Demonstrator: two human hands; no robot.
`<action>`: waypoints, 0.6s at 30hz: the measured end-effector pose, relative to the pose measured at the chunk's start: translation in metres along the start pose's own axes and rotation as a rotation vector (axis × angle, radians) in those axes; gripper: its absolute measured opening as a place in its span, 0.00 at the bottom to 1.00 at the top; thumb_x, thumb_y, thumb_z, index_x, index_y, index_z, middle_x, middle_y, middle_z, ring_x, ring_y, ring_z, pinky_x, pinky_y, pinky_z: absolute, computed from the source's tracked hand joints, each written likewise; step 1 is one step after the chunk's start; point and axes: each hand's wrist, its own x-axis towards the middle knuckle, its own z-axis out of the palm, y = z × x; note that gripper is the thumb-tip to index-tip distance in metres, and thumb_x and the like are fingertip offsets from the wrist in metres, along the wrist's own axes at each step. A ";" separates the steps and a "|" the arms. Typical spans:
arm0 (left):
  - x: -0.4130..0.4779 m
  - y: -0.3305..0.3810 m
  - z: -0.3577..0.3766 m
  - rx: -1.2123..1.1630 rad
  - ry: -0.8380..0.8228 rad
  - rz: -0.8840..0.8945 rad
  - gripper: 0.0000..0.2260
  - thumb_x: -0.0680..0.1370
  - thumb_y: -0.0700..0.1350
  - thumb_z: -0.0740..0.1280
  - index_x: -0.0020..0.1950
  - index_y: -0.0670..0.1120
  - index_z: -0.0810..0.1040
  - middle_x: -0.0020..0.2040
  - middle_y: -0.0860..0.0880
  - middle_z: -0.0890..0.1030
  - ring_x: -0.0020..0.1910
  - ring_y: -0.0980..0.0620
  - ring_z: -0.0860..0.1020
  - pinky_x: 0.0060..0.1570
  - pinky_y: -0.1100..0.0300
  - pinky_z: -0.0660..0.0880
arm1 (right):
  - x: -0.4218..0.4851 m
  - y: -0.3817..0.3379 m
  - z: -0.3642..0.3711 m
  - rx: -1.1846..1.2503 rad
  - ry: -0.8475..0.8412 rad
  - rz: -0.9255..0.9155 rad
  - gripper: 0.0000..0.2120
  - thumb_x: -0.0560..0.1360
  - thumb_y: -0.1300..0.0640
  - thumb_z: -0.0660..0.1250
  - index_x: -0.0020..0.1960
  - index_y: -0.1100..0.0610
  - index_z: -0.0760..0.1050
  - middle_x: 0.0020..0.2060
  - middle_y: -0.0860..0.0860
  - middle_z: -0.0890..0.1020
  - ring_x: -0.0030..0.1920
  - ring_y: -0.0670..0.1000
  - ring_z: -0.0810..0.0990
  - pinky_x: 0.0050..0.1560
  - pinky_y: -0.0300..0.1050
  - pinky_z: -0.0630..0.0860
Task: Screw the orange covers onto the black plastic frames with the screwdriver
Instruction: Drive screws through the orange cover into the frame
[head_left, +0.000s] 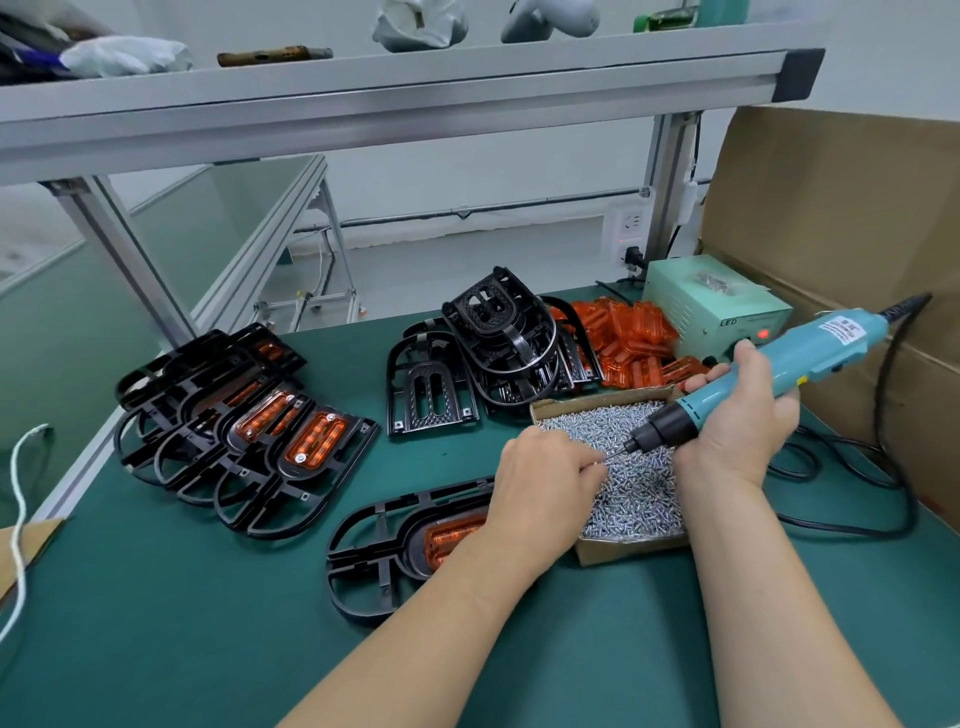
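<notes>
My right hand (740, 415) grips a teal electric screwdriver (769, 371), its bit pointing down-left over a cardboard box of silver screws (631, 488). My left hand (543, 475) hovers at the box's left edge with its fingers curled at the bit's tip, seemingly pinching a screw. Under my left wrist lies a black plastic frame (374, 545) with an orange cover (452, 538) seated in it. A pile of loose orange covers (628, 332) sits behind the screw box. Bare black frames (467, 364) are stacked at centre.
Several frames with orange covers fitted (249, 431) overlap at the left on the green mat. A pale green power unit (711, 306) stands at the back right, its black cable (852, 519) looping on the mat. A large cardboard box (857, 249) fills the right. An aluminium shelf (363, 98) hangs overhead.
</notes>
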 end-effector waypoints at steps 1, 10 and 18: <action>0.000 -0.001 0.001 0.010 0.000 0.012 0.14 0.81 0.47 0.61 0.41 0.43 0.80 0.38 0.47 0.79 0.45 0.45 0.71 0.48 0.52 0.68 | 0.000 0.000 0.000 0.006 0.004 0.001 0.11 0.77 0.61 0.68 0.59 0.59 0.72 0.30 0.50 0.73 0.27 0.49 0.73 0.31 0.44 0.74; -0.007 0.000 0.000 -0.293 0.052 -0.041 0.09 0.80 0.44 0.66 0.55 0.47 0.85 0.48 0.49 0.83 0.50 0.52 0.77 0.53 0.62 0.71 | -0.006 -0.006 0.004 0.038 0.005 0.039 0.05 0.78 0.60 0.68 0.52 0.57 0.72 0.27 0.49 0.76 0.25 0.48 0.75 0.29 0.40 0.74; -0.012 -0.006 -0.009 -0.379 0.076 -0.094 0.06 0.78 0.44 0.70 0.49 0.48 0.87 0.41 0.54 0.82 0.41 0.60 0.76 0.43 0.72 0.70 | -0.022 -0.009 0.015 0.082 0.001 0.061 0.06 0.78 0.61 0.68 0.51 0.57 0.72 0.27 0.49 0.75 0.25 0.47 0.74 0.29 0.41 0.74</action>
